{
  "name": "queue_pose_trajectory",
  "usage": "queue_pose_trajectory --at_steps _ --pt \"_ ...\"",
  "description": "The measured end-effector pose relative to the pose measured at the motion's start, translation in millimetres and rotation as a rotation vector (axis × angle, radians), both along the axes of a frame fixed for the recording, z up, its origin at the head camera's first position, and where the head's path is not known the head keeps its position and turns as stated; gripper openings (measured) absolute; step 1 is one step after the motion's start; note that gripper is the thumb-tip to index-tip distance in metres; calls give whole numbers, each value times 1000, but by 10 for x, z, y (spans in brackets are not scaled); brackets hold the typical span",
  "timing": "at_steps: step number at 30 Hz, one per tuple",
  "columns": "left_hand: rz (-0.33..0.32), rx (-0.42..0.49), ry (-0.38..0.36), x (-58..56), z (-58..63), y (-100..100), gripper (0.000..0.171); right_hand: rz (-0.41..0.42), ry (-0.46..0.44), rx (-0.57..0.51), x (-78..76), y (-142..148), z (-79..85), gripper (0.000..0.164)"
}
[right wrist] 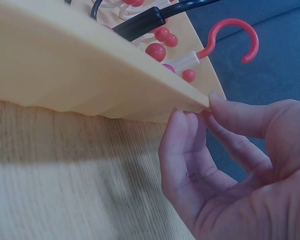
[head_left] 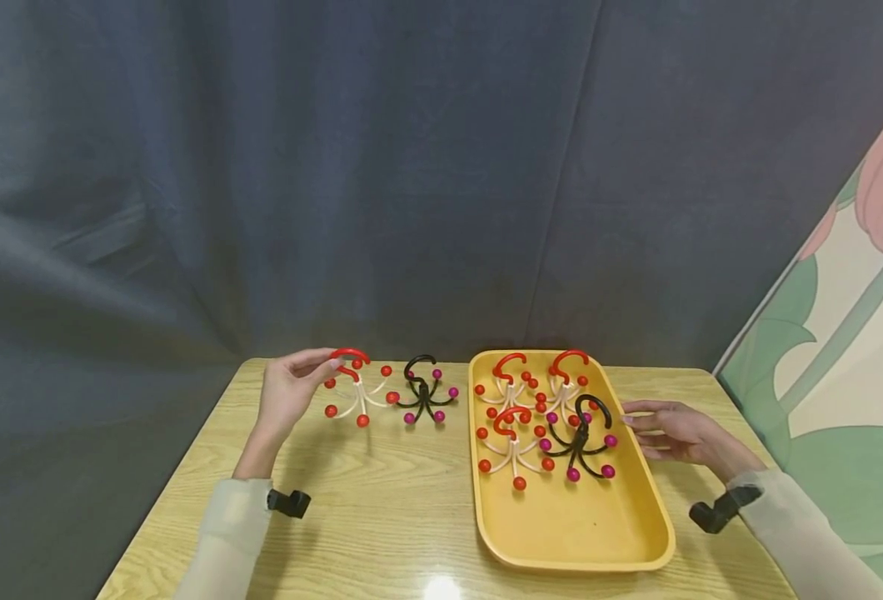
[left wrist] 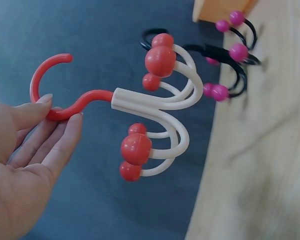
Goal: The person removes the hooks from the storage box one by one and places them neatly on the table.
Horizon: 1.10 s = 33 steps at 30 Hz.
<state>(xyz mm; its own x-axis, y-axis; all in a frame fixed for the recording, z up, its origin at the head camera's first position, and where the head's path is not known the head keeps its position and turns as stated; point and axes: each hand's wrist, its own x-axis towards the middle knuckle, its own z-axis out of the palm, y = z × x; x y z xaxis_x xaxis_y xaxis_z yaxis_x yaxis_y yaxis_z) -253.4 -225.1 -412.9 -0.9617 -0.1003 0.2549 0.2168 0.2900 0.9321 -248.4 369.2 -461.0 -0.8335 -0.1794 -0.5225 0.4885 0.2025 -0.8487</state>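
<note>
My left hand [head_left: 291, 387] pinches the curved red top of a multi-arm hanging hook [left wrist: 135, 100], thumb on one side and fingertips on the other. Its white arms curl outward and end in red balls. In the left wrist view it hangs apart from the tabletop. Just right of it, a black multi-arm hook [head_left: 423, 392] with magenta balls stands on the table. At the right, my right hand [head_left: 674, 429] holds the rim of a yellow tray [head_left: 569, 525]; the right wrist view has the thumb over the edge and fingers against the outer side.
In the tray's far half stand three red-and-white hooks [head_left: 515, 450] and a black hook [head_left: 580, 437] with magenta balls, their arms overlapping. A dark curtain [head_left: 411, 208] drops behind the wooden table [head_left: 366, 517]. A flower-patterned panel [head_left: 846, 350] stands on the right.
</note>
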Motion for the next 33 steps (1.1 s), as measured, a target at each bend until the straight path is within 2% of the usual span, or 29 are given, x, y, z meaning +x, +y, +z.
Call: queue_pose_trajectory --at_steps 5,13,23,33 --pt "27 -40 -8 -139 -123 -33 29 -5 6 8 9 6 -3 31" --pt "33 -98 -44 -301 -262 -74 30 0 9 7 6 -8 8 34" --pt "-15 -34 -58 -429 -429 -89 28 -13 2 5 -8 4 -27 27" --pt "-7 -42 -40 -518 -521 -78 29 -8 9 -3 4 9 -35 23"
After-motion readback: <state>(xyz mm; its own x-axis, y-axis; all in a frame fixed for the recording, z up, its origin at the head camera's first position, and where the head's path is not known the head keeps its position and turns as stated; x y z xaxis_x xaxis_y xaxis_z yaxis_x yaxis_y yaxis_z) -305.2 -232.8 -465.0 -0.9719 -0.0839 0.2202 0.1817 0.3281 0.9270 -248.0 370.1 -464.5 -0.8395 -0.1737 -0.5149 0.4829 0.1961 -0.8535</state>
